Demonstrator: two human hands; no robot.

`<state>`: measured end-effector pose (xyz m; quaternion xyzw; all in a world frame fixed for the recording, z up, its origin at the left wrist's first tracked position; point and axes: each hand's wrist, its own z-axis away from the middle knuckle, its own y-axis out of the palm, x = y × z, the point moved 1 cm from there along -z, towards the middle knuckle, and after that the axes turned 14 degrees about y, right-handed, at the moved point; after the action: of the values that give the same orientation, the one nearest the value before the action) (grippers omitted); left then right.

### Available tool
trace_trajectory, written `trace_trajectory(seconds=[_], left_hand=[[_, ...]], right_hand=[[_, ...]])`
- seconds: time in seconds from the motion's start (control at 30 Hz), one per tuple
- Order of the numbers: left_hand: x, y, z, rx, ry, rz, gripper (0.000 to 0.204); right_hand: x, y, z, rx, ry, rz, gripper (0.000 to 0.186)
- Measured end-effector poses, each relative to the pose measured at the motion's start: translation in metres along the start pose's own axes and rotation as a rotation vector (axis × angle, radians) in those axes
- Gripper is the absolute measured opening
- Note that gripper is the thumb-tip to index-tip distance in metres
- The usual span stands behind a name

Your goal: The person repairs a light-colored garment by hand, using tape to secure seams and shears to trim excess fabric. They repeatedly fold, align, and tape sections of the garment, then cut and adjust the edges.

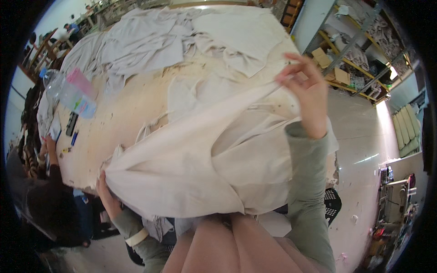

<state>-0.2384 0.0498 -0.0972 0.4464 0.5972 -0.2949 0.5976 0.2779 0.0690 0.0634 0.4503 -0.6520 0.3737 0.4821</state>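
Note:
A cream cloth piece is stretched between my two hands over the near edge of the table, part of it draping toward my lap. My right hand, raised at the right, pinches the cloth's far corner between thumb and fingertips. At the lower left, my left hand grips the opposite end, where folds gather; its thumb side is partly hidden by the cloth. More pale fabric lies under and beside the stretched piece, next to my right sleeve. A thin strip or tie sticks out behind it.
Piles of pale cloth cover the far side of the wooden table. A clear plastic bottle, a pink item, a black tool and a blue pen lie at left. Nearby sits another person. Shelves stand right.

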Motion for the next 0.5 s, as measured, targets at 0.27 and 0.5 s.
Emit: trace_trajectory(seconds=[0.27, 0.5], left_hand=[[-0.038, 0.026, 0.01, 0.045, 0.19, -0.024, 0.029], [-0.06, 0.096, 0.034, -0.035, 0.579, -0.688, 0.032]], right_hand=[[-0.035, -0.057, -0.032, -0.107, 0.163, -0.13, 0.045], [-0.024, 0.014, -0.007, 0.208, 0.239, 0.062, 0.045]])
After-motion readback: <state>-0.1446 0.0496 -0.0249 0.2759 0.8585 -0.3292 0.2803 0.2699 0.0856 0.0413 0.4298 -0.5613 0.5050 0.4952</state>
